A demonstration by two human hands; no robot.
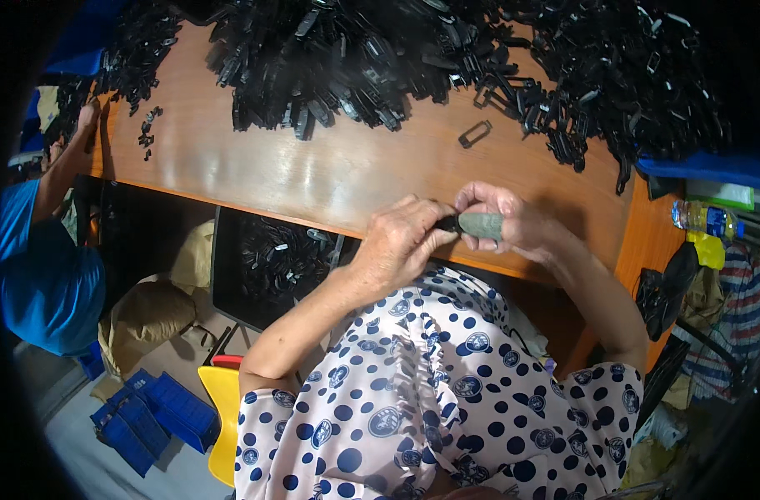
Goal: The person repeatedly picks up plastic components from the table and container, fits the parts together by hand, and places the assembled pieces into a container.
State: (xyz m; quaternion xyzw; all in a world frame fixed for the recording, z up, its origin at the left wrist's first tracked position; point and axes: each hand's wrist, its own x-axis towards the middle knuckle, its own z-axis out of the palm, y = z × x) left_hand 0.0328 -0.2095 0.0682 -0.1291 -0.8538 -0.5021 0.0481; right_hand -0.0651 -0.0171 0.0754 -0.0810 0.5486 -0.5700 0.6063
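My left hand (397,237) is at the table's front edge, its thumb and fingers pinched on a small black plastic part (449,224). Facing it, my right hand (513,221) has its fingers curled in close to the same part. A grey-green cover (482,226) lies along the right thumb, its tip reaching the black part; it looks like a thumb sleeve. Fingers hide most of the part, so its full shape does not show. On the table beyond my hands lies a single black rectangular frame (475,134).
Large heaps of black plastic pieces (338,67) and black frames (622,83) cover the far side of the wooden table (272,167). A black bin (216,275) of parts stands below its edge at left. Another person's arm (67,158) rests at far left. A bottle (705,218) is at right.
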